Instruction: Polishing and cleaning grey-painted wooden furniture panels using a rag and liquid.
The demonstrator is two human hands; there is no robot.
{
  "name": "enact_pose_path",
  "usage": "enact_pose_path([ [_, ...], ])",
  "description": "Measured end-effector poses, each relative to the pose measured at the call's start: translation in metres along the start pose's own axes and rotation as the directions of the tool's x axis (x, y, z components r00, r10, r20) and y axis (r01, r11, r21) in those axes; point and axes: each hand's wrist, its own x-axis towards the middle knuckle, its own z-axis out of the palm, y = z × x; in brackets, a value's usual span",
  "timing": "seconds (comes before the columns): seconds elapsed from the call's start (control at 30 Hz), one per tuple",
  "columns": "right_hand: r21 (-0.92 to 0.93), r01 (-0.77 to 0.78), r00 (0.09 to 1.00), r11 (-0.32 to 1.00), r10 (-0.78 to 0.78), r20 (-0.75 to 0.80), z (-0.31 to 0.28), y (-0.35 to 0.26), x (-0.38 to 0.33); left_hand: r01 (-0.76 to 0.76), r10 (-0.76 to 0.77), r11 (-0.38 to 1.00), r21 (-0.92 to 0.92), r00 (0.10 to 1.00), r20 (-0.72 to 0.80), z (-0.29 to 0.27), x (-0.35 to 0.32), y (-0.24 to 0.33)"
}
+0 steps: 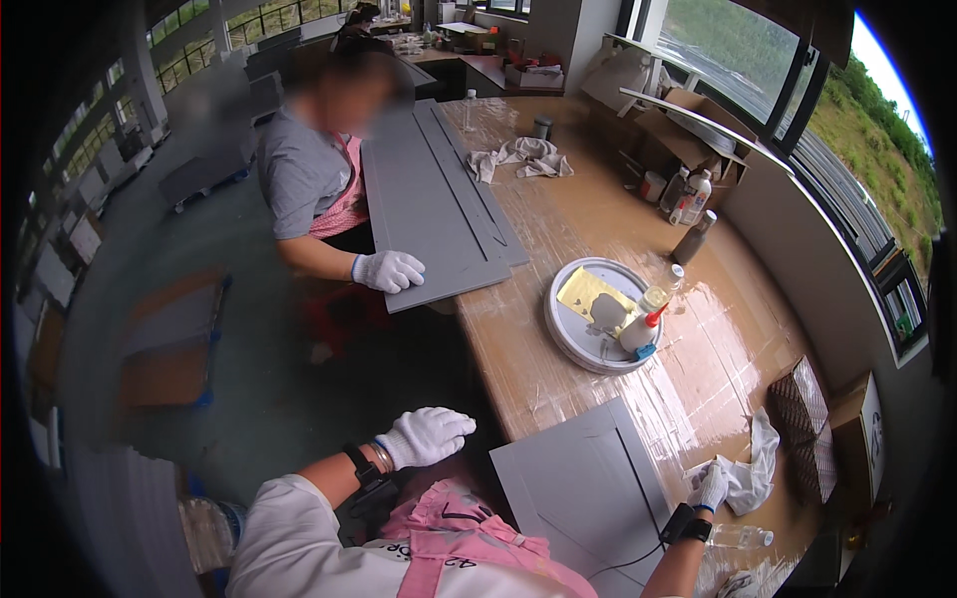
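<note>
Right of the gray panel [583,473], pinching white cloth [755,468] with the right hand [710,485]; probably light, limp, best gripped by folds. Left of it, holding the left hand [429,437] empty, loosely extended.

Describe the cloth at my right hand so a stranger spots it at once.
On the brown worktable, find the grey panel nearest the camera wearer. Just right of it, at the wearer's gloved right hand, is a crumpled white cloth. Unlike the pale cloth far up the table beside the other person's panel, it has a hand at it.
</note>
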Motion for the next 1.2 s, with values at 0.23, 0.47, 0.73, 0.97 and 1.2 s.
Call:
enact_pose_path([
  [0.23, 0.291, -0.042, 0.569, 0.956, -0.216, 0.793, 0.167, -0.1, -0.201, -0.23, 0.242, 0.969, -0.089, 0.959, 0.15, -0.021, 0.061, 0.053],
  [0.47, 0.093, -0.12, 0.07, 0.988, -0.085, 0.994, 0.241, -0.149, -0.364, -0.253, 0.248, 0.967, -0.005, 0.944, 0.22, -0.054, 0.087, 0.08],
  [0.73, 0.004, -0.429, -0.253, 0.903, -0.124, 0.96, 0.284, -0.141, -0.442, -0.272, 0.283, 0.909, -0.316, 0.959, -0.01, -0.052, 0.082, 0.08],
  [0.97, -0.028, -0.473, -0.229, 0.88, -0.092, 0.969, 0.291, -0.143, -0.453, -0.305, 0.286, 0.865, -0.399, 0.952, -0.109, -0.047, 0.077, 0.083],
  [1.2, -0.004, -0.58, -0.177, 0.815, -0.121, 0.977, 0.303, -0.142, -0.451, -0.345, 0.303, 0.826, -0.446, 0.939, -0.165, -0.044, 0.075, 0.089],
])
